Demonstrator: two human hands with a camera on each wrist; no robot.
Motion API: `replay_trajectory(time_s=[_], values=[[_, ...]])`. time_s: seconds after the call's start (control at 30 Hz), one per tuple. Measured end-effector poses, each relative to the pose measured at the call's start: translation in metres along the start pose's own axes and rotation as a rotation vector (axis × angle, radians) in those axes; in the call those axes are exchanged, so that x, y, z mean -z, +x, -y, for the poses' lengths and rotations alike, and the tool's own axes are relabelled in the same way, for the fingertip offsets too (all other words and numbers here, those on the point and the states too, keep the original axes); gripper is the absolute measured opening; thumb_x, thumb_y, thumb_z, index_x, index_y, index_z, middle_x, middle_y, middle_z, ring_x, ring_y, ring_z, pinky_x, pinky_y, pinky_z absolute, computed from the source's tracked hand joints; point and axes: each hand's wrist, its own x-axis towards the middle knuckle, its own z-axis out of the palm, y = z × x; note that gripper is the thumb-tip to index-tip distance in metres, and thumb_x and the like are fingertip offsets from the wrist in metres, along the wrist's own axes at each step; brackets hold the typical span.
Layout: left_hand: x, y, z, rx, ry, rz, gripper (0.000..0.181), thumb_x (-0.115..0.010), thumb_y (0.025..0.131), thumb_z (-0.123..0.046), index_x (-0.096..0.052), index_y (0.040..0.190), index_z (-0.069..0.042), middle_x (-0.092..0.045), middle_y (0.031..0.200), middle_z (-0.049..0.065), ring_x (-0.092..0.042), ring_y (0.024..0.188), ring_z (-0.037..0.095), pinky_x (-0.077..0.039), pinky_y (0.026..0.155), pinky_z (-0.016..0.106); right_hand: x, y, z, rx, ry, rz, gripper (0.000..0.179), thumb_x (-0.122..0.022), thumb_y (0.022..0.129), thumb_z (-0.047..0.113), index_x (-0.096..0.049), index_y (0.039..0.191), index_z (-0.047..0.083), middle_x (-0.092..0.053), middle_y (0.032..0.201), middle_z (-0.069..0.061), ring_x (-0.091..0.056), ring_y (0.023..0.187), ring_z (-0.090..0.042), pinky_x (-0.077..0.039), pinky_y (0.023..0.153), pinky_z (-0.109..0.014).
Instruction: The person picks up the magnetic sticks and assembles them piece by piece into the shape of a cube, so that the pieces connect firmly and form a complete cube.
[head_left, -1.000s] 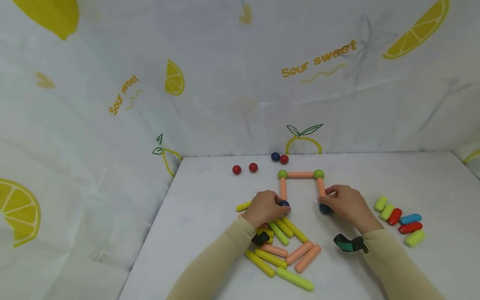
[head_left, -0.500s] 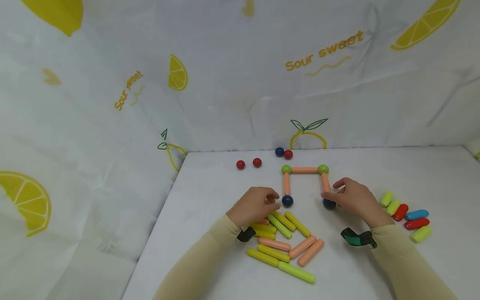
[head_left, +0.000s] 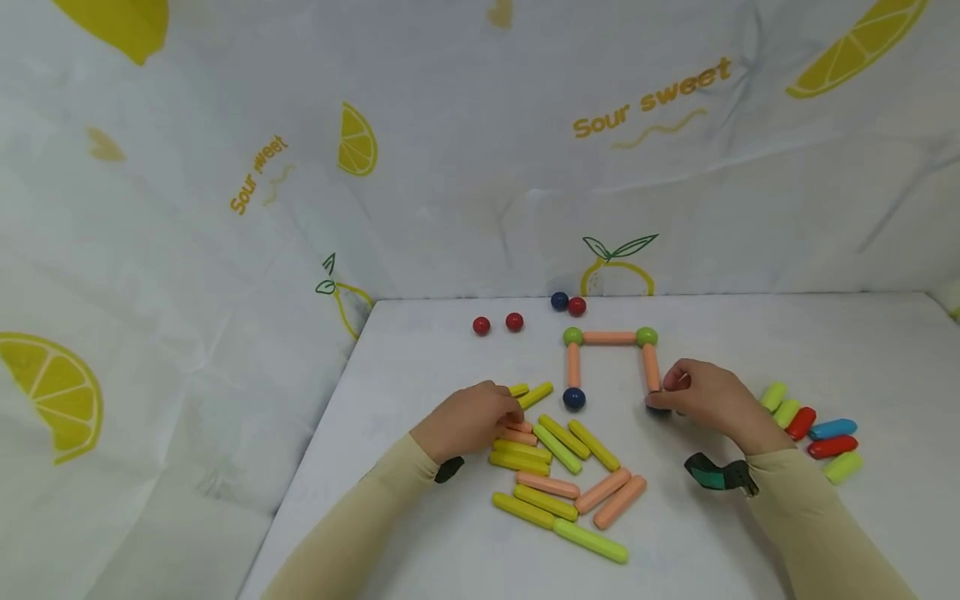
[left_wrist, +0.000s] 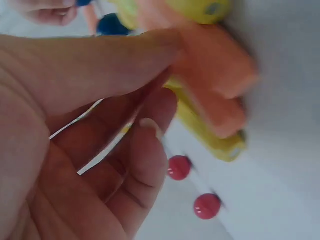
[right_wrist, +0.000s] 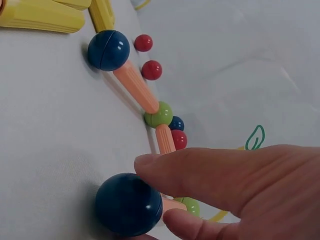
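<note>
In the head view an orange frame of three sticks (head_left: 610,338) lies on the table, with green balls (head_left: 572,336) at its far corners. A dark blue ball (head_left: 574,399) ends its left side. At the end of the right side, my right hand (head_left: 705,404) holds another dark blue ball (right_wrist: 129,205) by thumb and fingers. My left hand (head_left: 468,421) is over the left of the stick pile, its thumb tip overlapping an orange stick (left_wrist: 220,65) in the left wrist view. Its fingers are bent loosely, beside a yellow stick (left_wrist: 205,125).
Yellow, lime and orange sticks (head_left: 590,542) lie loose near the front. Short lime, red and blue pieces (head_left: 832,447) sit at the right. Red balls (head_left: 482,326) and a blue ball (head_left: 559,302) stand near the back edge, before a lemon-printed cloth (head_left: 465,167).
My left hand has let go of the left blue ball and moved left to the stick pile. The right hand stays at the right blue ball. The head view has shifted slightly.
</note>
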Motion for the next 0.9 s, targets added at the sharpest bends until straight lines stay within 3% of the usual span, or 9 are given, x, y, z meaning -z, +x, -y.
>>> replay_trajectory(time_s=[0.33,0.43,0.53,0.7,0.77,0.9], values=[[-0.007,0.003,0.011,0.036,0.138,0.053,0.019,-0.069,0.108,-0.025,-0.08,0.122,-0.02,-0.073,0.114,0.0,-0.065,0.104,0.014,-0.06,0.096,0.028,-0.002,0.002,-0.003,0.071,-0.005,0.01,0.037,-0.081,0.095,0.04,-0.064,0.108,0.01,-0.069,0.097,-0.011,-0.058,0.085,-0.026,-0.044,0.067,-0.033],[-0.01,0.005,0.015,0.028,0.136,0.059,0.02,-0.069,0.108,-0.028,-0.08,0.121,-0.018,-0.074,0.113,-0.001,-0.064,0.101,0.013,-0.059,0.094,0.026,-0.001,0.003,-0.003,0.082,-0.002,0.008,0.036,-0.081,0.095,0.039,-0.064,0.108,0.011,-0.069,0.097,-0.011,-0.058,0.084,-0.025,-0.045,0.067,-0.033],[-0.013,0.006,0.018,0.044,0.063,0.072,0.021,-0.068,0.108,-0.033,-0.078,0.119,-0.017,-0.071,0.11,-0.002,-0.061,0.095,0.011,-0.058,0.09,0.024,-0.001,0.002,-0.004,0.08,0.003,0.013,0.035,-0.081,0.095,0.039,-0.064,0.108,0.011,-0.068,0.098,-0.011,-0.058,0.085,-0.025,-0.045,0.067,-0.033],[-0.005,0.004,0.021,0.091,-0.249,0.058,0.022,-0.061,0.112,-0.037,-0.068,0.12,-0.018,-0.07,0.107,-0.004,-0.061,0.088,0.009,-0.057,0.082,0.024,0.0,0.001,-0.003,0.08,0.025,0.024,0.036,-0.081,0.095,0.039,-0.064,0.11,0.011,-0.07,0.097,-0.01,-0.06,0.084,-0.024,-0.046,0.067,-0.033],[0.001,0.007,0.017,0.065,-0.352,0.021,0.022,-0.059,0.113,-0.037,-0.066,0.123,-0.019,-0.073,0.11,-0.005,-0.063,0.091,0.008,-0.057,0.084,0.024,0.001,0.001,-0.004,0.089,0.034,0.025,0.036,-0.081,0.096,0.039,-0.064,0.11,0.011,-0.07,0.096,-0.01,-0.061,0.083,-0.024,-0.045,0.067,-0.033],[0.011,0.026,-0.003,-0.063,-0.432,-0.037,0.021,-0.061,0.112,-0.034,-0.066,0.127,-0.021,-0.074,0.115,-0.009,-0.065,0.101,0.003,-0.057,0.092,0.02,0.001,0.001,-0.005,0.102,0.043,0.03,0.036,-0.081,0.096,0.038,-0.063,0.112,0.011,-0.071,0.095,-0.009,-0.061,0.082,-0.023,-0.045,0.067,-0.033]])
